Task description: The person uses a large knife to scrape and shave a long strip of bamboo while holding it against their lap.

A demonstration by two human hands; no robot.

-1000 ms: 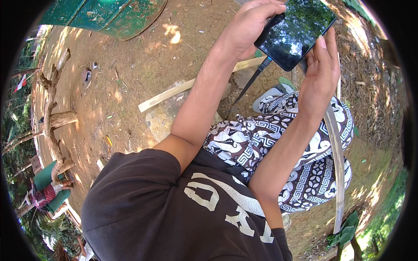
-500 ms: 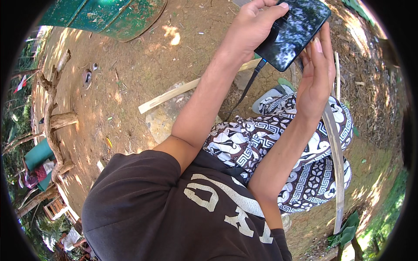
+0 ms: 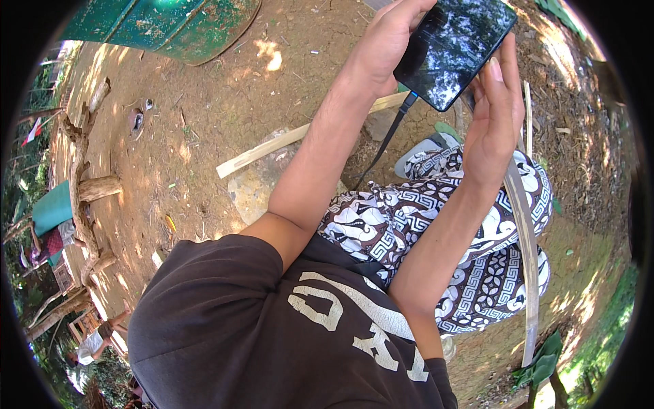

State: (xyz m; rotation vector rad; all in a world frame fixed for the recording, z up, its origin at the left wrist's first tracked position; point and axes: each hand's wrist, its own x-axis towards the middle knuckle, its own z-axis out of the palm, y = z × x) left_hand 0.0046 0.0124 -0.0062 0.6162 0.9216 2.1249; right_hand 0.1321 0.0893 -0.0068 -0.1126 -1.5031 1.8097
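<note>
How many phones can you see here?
1: a dark phone at the top of the picture, in the left hand, with the right hand by its edge. Others could be hidden.

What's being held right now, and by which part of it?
A glossy black rectangular phone, held by its left edge in the left hand. The right hand is at its right edge; whether it grips is unclear.
</note>
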